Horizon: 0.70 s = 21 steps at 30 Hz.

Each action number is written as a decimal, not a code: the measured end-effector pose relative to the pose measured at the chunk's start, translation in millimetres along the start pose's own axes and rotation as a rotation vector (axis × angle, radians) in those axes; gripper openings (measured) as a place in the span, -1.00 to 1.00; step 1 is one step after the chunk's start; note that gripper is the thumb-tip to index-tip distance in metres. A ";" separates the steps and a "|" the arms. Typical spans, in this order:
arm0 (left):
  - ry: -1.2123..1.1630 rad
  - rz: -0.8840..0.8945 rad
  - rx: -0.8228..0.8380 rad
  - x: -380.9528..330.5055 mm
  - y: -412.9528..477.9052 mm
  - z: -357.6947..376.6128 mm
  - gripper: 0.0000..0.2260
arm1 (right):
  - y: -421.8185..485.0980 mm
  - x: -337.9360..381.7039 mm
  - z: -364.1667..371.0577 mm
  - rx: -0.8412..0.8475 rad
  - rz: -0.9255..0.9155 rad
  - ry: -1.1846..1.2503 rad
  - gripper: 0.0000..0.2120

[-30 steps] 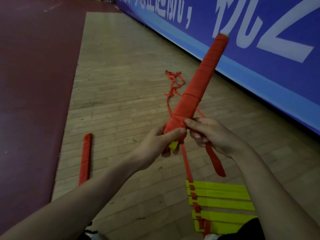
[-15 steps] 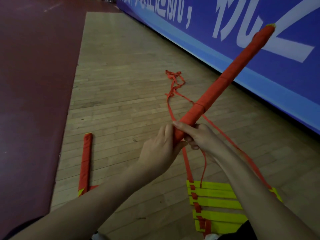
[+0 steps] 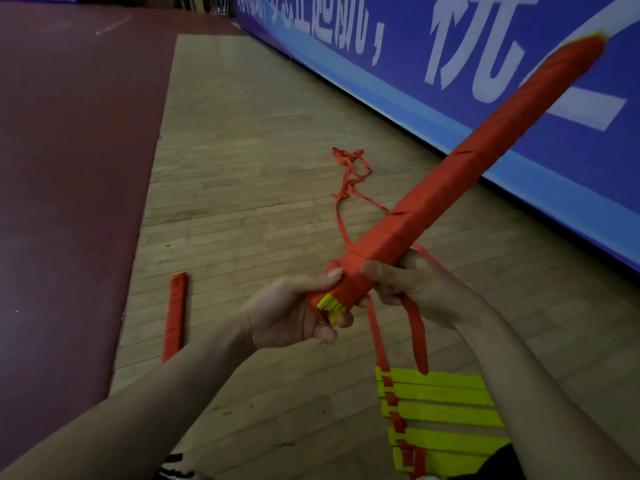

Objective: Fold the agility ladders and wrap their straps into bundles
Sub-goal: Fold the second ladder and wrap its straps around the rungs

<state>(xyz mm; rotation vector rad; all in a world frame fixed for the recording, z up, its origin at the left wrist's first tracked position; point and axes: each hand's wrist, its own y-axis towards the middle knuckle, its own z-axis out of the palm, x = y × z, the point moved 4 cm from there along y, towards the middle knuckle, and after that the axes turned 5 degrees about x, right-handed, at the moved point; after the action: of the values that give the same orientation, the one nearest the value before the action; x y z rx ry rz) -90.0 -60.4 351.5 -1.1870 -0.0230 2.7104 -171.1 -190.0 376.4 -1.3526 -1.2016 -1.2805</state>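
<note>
**Item: wrapped ladder bundle** (image 3: pixel 460 178). Held in the air at mid-view, tilted, with its far end pointing to 1 o'clock toward the blue banner (image 3: pixel 398 98). Yellow rung ends (image 3: pixel 330 304) show at the near end.

**Grip:**
- The left hand (image 3: pixel 294 313) is curled round the near end with its thumb laid on the wrap, probably pinning the last turn.
- The right hand (image 3: pixel 415 289), at 3 o'clock of the left, clasps the bundle.
- The strap tail (image 3: pixel 417 337) hangs from under the right hand toward 6 o'clock, likely kept taut for tucking.

**Surroundings:**
- At 5 o'clock, an unwrapped ladder (image 3: pixel 440 410) lies on the wooden floor (image 3: pixel 259 168).
- At 12 o'clock of the hands, a loose strap tangle (image 3: pixel 349 168) lies on the boards.
- At 9 o'clock, a finished bundle (image 3: pixel 176 313) lies beside the red mat (image 3: pixel 69 168).

**Obstruction:** a strap (image 3: pixel 379 341) rises from the unwrapped ladder toward the hands. Whether it joins the bundle cannot be told, but it could snag the tail.
</note>
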 end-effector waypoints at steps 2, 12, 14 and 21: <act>0.030 0.032 -0.016 2.6 3.1 1.2 -0.54 | -2.2 -1.1 -2.6 -0.005 0.010 -0.009 -0.79; 0.342 0.229 -0.279 1.8 13.9 0.3 -0.79 | -3.8 -5.8 -15.5 -0.050 0.079 -0.027 -0.83; 0.428 0.268 -0.347 0.8 15.3 -1.3 -0.74 | -1.5 -7.1 -13.8 -0.079 0.105 -0.070 -0.76; 0.877 0.360 -0.578 12.2 24.1 -7.8 -0.76 | 6.3 -12.5 -10.5 -0.284 0.285 -0.024 -0.47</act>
<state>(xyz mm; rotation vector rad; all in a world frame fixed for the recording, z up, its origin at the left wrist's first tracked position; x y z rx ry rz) -96.2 -82.4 335.3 -2.6650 -0.5382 2.2254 -166.2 -202.1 364.8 -1.6810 -0.8258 -1.2624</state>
